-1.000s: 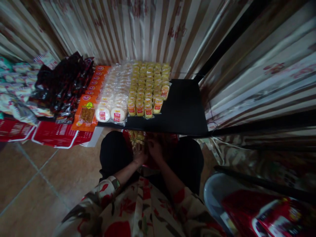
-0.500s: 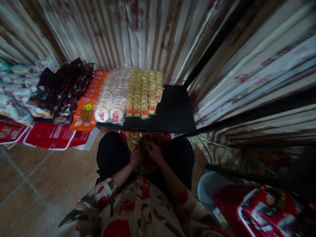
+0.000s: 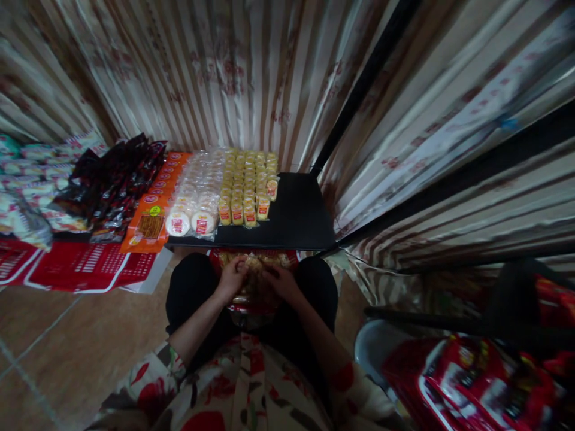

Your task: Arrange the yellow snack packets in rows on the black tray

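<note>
Between my knees sits a red container [image 3: 294,256] holding small wrapped yellowish snacks [image 3: 242,298]. My left hand [image 3: 231,280] is over its left side, fingers curled in at the packets. Across from it, my right hand [image 3: 281,284] has its fingers bent toward the same packets. The dim light hides what lies between the fingers of either hand. Just beyond, rows of small yellow wrapped snacks [image 3: 245,194] stand on a black shelf [image 3: 294,221]. Clear packs of round white crackers [image 3: 202,222] line up to their left.
Orange snack bags [image 3: 150,224], dark shiny packets [image 3: 119,188] and white-green bags [image 3: 36,179] fill the shelf's left. Red baskets [image 3: 85,269] sit below it. A black frame bar [image 3: 363,90] and striped curtain [image 3: 224,78] border the shelf; red packages [image 3: 471,377] lie at lower right.
My hands have moved apart, the left one shifting left, and more of the wrapped snacks between them shows. The view has turned slightly, so the shelf appears lower and farther left.
</note>
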`<state>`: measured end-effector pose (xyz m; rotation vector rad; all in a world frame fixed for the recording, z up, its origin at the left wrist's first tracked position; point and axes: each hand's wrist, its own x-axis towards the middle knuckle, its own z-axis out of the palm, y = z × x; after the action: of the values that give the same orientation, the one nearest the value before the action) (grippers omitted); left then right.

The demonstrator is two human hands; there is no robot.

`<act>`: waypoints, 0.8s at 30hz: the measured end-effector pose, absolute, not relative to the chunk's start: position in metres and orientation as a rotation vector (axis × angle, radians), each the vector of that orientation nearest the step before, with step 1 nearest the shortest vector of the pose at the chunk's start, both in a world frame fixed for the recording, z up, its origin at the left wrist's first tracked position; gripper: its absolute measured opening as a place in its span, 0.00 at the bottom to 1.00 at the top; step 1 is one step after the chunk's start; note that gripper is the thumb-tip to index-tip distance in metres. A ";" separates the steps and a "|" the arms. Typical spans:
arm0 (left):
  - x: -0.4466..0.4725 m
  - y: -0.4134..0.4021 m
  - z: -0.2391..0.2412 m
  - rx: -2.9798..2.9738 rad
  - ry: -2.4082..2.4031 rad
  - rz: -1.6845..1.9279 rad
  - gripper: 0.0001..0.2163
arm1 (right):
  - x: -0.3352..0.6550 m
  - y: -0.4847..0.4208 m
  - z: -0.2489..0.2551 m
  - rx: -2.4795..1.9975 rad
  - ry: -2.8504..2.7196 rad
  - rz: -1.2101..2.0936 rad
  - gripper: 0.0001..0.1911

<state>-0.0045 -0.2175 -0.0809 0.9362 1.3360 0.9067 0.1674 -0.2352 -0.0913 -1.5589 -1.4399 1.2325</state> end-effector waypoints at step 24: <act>0.073 -0.163 0.013 0.990 1.352 0.765 0.08 | 0.211 -0.228 -0.023 -1.441 -1.036 1.175 0.21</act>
<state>0.0733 -0.1629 0.0129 0.9899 1.3520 0.7645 0.2109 -0.2275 -0.0230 -1.4406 -1.0362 1.1746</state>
